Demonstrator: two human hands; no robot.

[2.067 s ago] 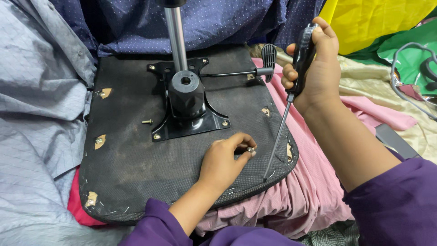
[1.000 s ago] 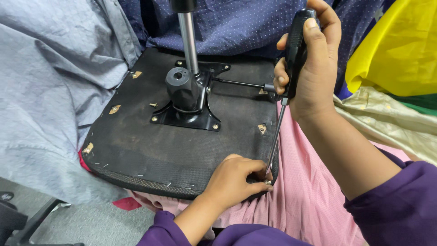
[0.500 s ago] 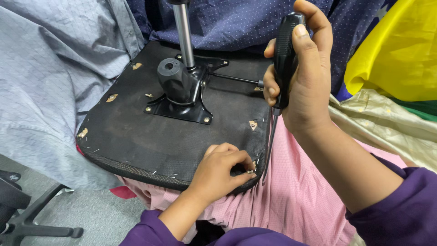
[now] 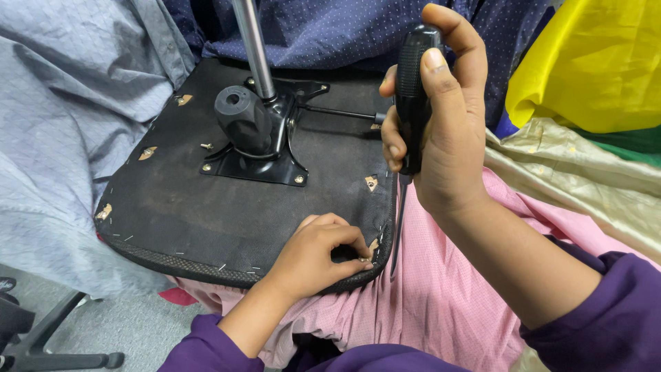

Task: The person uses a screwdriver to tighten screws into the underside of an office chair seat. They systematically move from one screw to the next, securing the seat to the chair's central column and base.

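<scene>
The right hand (image 4: 441,124) has lifted the black-handled screwdriver (image 4: 412,103) higher and closer to the camera than half a second ago, and the view has tightened on the near right corner of the upturned black chair seat base (image 4: 206,207). The left hand (image 4: 320,251), which two seconds ago rested further in on the panel, now sits at that corner, at lower centre of the frame. Judged from this, the work has shifted to the corner fastening, with the tool being lined up over it.

The right hand is clenched around the ribbed handle, thumb pressed along its top. The thin metal shaft (image 4: 398,227) drops almost straight down past the seat's right edge, its tip ending just beside the left hand's fingertips (image 4: 363,260). Whether the tip touches anything cannot be told. The left hand is curled, fingertips pinched together at a small tan corner tab (image 4: 372,245); if a screw is held there, it is too small to make out.

The seat base lies underside up across a lap draped in pink cloth (image 4: 447,303), filling the centre left of the frame. It is dusty, stapled along its rim, with a black metal mounting plate (image 4: 258,162) bolted at its centre and a grey steel column (image 4: 253,48) rising to the top of the frame. A loose screw (image 4: 206,146) lies left of the plate.
</scene>
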